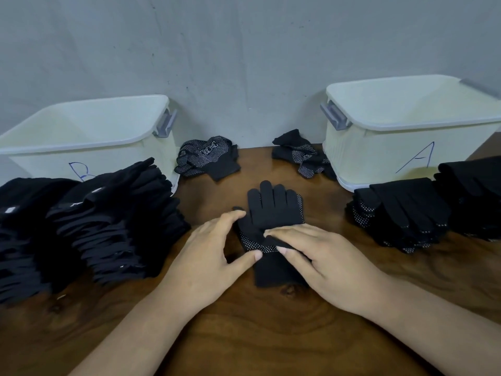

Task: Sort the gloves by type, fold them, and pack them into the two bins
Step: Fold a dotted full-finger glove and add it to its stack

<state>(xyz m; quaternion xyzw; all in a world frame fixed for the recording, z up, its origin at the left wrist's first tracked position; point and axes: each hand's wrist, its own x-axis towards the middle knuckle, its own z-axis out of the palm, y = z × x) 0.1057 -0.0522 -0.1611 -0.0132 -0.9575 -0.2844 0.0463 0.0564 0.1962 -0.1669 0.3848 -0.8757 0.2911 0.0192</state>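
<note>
A pair of black dotted gloves (pixel 273 210) lies flat in the middle of the wooden table, fingers pointing away from me. My left hand (pixel 208 256) touches its left edge, fingers spread and thumb at the cuff. My right hand (pixel 317 256) lies on the glove's palm area, and its thumb and fingers pinch a fold of fabric there. Bin B (pixel 81 137) stands at the back left and bin A (pixel 406 126) at the back right; both look empty as far as I can see inside.
A big stack of plain black gloves (pixel 89 226) fills the left side. A stack of dotted gloves (pixel 401 215) sits before bin A, with more black gloves (pixel 474 185) at far right. Two loose dotted heaps (pixel 208 156) (pixel 301 156) lie by the wall.
</note>
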